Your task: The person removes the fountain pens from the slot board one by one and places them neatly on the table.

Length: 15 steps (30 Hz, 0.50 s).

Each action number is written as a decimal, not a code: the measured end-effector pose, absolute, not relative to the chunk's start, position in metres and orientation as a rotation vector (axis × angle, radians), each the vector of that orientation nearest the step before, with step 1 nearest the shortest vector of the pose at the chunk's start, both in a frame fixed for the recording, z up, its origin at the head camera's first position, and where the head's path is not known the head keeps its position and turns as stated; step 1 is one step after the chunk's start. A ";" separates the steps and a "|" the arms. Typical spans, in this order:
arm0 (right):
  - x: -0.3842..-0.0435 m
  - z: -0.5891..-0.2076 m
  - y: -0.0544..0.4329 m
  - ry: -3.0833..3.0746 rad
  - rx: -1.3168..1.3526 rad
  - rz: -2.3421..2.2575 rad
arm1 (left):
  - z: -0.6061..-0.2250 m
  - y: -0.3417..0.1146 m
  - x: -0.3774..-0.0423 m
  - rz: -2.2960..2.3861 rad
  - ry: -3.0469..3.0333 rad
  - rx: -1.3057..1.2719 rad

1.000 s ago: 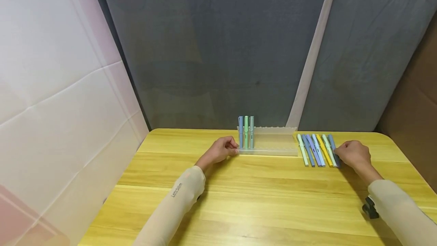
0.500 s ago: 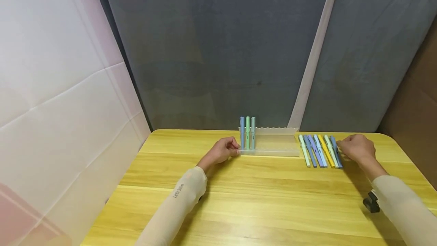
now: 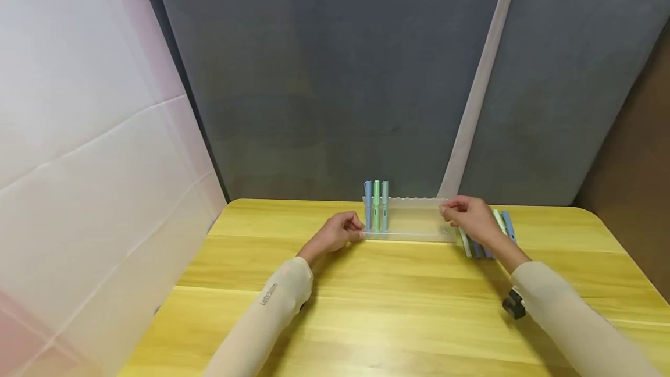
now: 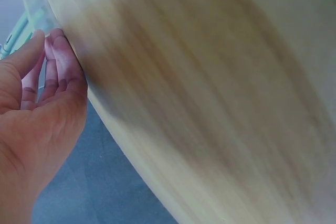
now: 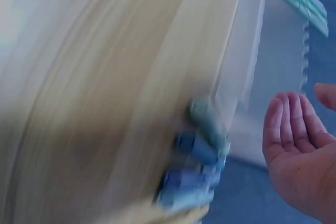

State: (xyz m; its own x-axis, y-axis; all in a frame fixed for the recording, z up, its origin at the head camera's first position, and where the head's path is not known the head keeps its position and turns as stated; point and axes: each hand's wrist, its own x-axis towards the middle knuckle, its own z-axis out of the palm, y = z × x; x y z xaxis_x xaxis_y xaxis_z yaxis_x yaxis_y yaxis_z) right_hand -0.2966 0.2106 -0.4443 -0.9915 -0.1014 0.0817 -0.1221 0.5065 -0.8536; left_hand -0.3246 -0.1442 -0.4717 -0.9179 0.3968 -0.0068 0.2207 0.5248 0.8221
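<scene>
A clear pen rack [image 3: 416,217] with a scalloped top edge stands near the back of the table. Three capped pens lean upright at its left end: a blue pen [image 3: 368,207], a green pen [image 3: 376,207] and a grey-green pen [image 3: 385,207]. My left hand [image 3: 335,233] pinches the rack's lower left corner between thumb and fingers. At the rack's right end is my right hand [image 3: 475,220], its fingertips close to the edge. In the right wrist view this hand [image 5: 299,140] has extended fingers, thumb apart, and holds nothing; contact cannot be told.
Several loose pens lie in a row right of the rack, partly hidden by my right hand, among them a pale green pen [image 3: 465,244] and a blue pen [image 3: 509,227]. A grey curtain [image 3: 335,74] hangs behind the wooden table [image 3: 377,307].
My right hand has left the right side of the pen row and moved left across it to the rack's right end. The left hand stays at the rack's corner.
</scene>
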 end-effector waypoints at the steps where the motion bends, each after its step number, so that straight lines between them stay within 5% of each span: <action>1: -0.299 -0.446 0.201 -2.697 0.222 1.584 | -0.472 -0.146 -0.324 1.348 2.571 0.516; 15: -0.330 -0.470 0.115 -2.482 0.368 1.976 | -0.468 -0.152 -0.324 1.312 2.596 0.494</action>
State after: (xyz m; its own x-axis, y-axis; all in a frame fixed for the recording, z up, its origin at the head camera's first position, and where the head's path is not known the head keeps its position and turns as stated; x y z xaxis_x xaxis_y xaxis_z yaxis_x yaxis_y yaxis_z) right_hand -0.3295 0.1150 -0.4701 -0.9721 -0.2112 0.1022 -0.1469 0.2083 -0.9670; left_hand -0.3241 -0.1517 -0.4676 -0.9263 0.3762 -0.0199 0.2072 0.5529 0.8070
